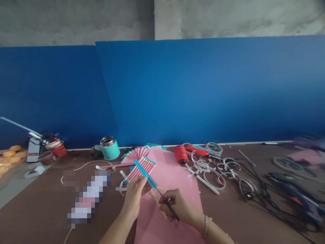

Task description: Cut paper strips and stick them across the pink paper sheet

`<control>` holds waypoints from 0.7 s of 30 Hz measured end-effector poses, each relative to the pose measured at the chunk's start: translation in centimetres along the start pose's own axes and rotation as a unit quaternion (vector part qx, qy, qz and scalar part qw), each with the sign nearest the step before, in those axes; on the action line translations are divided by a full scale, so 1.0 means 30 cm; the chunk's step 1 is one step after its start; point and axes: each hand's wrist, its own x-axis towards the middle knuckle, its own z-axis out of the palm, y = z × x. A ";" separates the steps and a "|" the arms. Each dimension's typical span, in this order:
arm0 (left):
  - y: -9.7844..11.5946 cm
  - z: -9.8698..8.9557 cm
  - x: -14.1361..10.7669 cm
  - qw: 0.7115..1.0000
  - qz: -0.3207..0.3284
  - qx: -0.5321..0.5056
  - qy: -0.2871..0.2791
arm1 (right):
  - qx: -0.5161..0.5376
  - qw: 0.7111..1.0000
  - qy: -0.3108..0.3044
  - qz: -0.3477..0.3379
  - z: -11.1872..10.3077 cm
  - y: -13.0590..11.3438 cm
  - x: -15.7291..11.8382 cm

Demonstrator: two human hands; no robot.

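A narrow folded strip of blue paper (145, 173) is gripped in my left hand (135, 191), tilted above the pink sheet. My right hand (175, 205) is closed around a slim dark tool (169, 203) with a thin, pointed front end. Its tip meets or nearly meets the strip's lower end; its exact kind is unclear. Just beyond my left hand is a pink pleated paper piece (142, 166) with blue and yellow edges; whether the fingers touch it is hidden. An opened pink paper fan (137, 155) lies behind. Beneath both hands spreads a large pink sheet (175, 173).
A red thread spool (181, 155) stands at the sheet's far end. Tangled white strips (215, 174) and black cables (264, 189) cover the right side. At left are a teal cup (109, 149), a phone (33, 149) and a blurred-out object (88, 196). A blue partition (190, 91) closes the back.
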 end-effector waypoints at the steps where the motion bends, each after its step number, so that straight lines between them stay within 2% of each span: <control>1: 0.001 0.001 0.000 1.000 0.000 -0.002 0.000 | 0.000 1.000 0.000 -0.002 0.000 -0.002 -0.001; 6: -0.002 -0.001 0.005 1.000 -0.001 -0.002 -0.006 | 0.005 1.000 0.001 -0.011 -0.001 -0.003 -0.002; 15: 0.002 0.000 0.004 1.000 -0.008 -0.005 -0.002 | 0.031 0.999 -0.004 0.016 0.010 0.006 0.008; 21: -0.014 0.004 -0.001 1.000 -0.010 0.001 -0.026 | 0.043 0.999 -0.003 0.026 0.016 -0.005 0.003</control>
